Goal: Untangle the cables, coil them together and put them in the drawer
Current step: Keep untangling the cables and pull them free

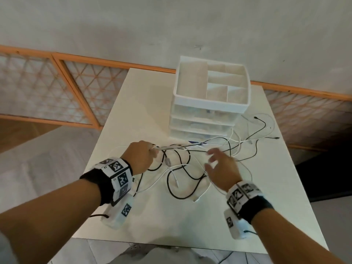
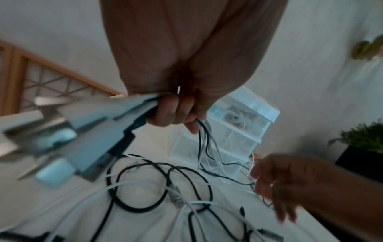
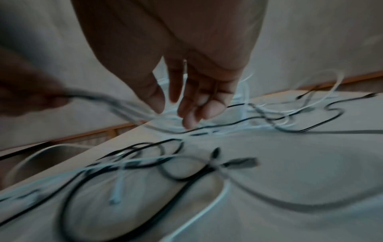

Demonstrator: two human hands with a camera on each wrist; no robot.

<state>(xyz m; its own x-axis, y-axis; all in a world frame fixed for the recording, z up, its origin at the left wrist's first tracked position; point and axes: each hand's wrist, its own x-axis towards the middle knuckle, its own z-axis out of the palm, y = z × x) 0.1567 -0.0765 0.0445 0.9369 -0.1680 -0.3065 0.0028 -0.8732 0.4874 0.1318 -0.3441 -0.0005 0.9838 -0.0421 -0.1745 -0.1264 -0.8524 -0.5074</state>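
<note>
Several black and white cables (image 1: 182, 168) lie tangled on the white table (image 1: 247, 206), trailing right past the drawer unit (image 1: 205, 119). My left hand (image 1: 144, 155) grips a bunch of cable strands (image 2: 204, 139) lifted off the table, fingers curled round them (image 2: 176, 113). My right hand (image 1: 219, 162) hovers open just right of it, fingers spread (image 3: 190, 106) above the stretched strands, holding nothing. Loops and plugs (image 3: 238, 162) lie below both hands.
The white drawer unit has a divided open tray (image 1: 211, 82) on top and translucent drawers, all closed. An orange-framed lattice railing (image 1: 66, 92) runs behind the table. A potted plant (image 2: 364, 139) stands off to the right.
</note>
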